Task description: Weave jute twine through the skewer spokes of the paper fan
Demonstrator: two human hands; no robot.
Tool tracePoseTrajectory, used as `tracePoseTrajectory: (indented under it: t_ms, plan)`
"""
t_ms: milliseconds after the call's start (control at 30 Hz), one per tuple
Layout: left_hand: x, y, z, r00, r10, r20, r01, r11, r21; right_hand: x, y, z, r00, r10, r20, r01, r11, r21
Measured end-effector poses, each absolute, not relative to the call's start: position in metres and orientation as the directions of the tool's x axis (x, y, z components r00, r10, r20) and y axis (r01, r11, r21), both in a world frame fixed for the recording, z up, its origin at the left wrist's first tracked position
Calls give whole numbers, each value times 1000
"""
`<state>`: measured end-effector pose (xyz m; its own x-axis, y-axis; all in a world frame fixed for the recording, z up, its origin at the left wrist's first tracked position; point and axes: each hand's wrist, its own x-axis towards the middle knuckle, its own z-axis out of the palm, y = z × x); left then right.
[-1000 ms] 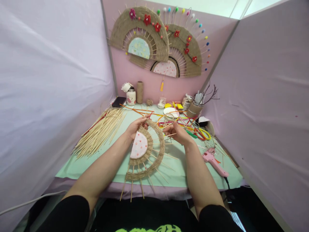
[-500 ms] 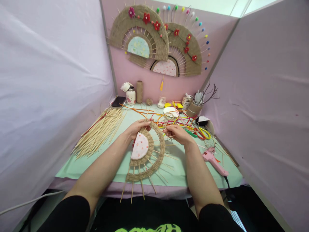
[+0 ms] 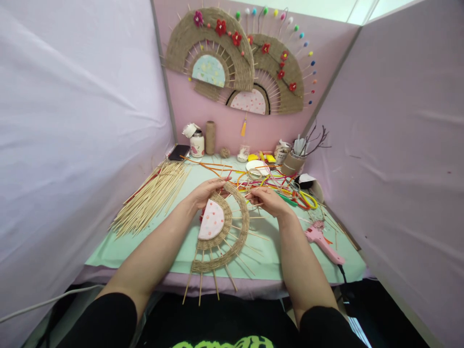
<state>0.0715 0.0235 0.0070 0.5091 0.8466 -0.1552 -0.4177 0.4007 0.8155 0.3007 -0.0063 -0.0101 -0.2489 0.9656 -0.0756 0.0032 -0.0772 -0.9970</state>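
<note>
A half-round woven fan of twine on wooden skewers, with a pink dotted centre, lies above the green mat. My left hand grips its upper left edge, fingers curled over the twine rim. Just right of the fan's top, my right hand is closed in a pinch at the skewer ends; what it pinches is too thin to name. Several skewer tips stick out past the table's front edge.
A pile of bamboo skewers lies at the left. Coloured sticks and yellow-handled scissors clutter the back right. A pink glue gun lies at the right. Jars, a twine spool and a phone stand at the back; two finished fans hang on the wall.
The fan has shifted slightly right and down toward me. My right hand has moved a little up and left, closer to the fan's top edge.
</note>
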Motion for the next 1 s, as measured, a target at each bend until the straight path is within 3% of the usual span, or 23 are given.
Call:
tracePoseTrajectory:
  t_ms: [133,333,700,833,1000]
  plan:
    - [69,24,5,546,829,-122,-384,377,843,304,-5,-11,-249,967,-54,-4,-57,-998]
    - [73,24,0,407,913,-39,-404,218,889,305,-4,-12,-241,969,-64,-25,-72,-997]
    - [72,29,2,264,957,-118,-433,227,872,302,-5,-12,-238,969,-60,2,-61,-998]
    - [69,29,0,420,891,-173,-414,358,837,304,-4,-13,-242,970,-33,3,-34,-999]
    - [63,24,-4,767,601,-224,-189,546,817,306,-3,-14,-242,970,-28,-10,-31,-999]
